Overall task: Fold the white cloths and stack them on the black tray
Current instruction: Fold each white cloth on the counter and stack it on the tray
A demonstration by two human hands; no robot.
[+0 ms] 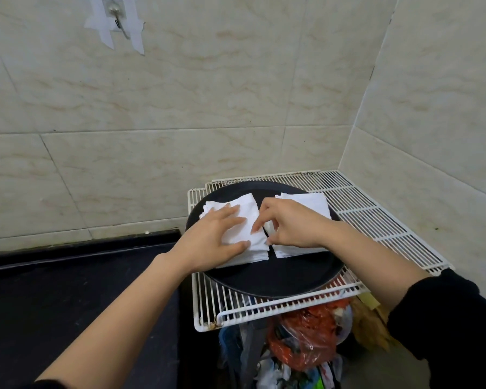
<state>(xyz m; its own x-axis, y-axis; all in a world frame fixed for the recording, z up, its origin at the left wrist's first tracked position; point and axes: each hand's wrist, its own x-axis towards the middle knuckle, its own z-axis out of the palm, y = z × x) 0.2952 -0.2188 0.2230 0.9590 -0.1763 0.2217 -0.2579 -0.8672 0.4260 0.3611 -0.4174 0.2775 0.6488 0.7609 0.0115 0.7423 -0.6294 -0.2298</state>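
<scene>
A round black tray [278, 279] lies on a white wire rack. Two stacks of folded white cloths sit side by side on it. My left hand [216, 237] lies flat with straight fingers on top of the left stack [250, 209]. My right hand [289, 226] hovers over the gap between the stacks, its fingers curled down and its fingertips touching the right edge of the left stack. The right stack [312, 203] is partly hidden under my right hand and wrist.
The white wire rack [376, 220] fills the corner between two tiled walls. A black counter [68, 290] lies to the left. Below the rack's front edge sits a bin with red plastic bags and rubbish [306, 338]. A metal hook [118, 18] hangs on the back wall.
</scene>
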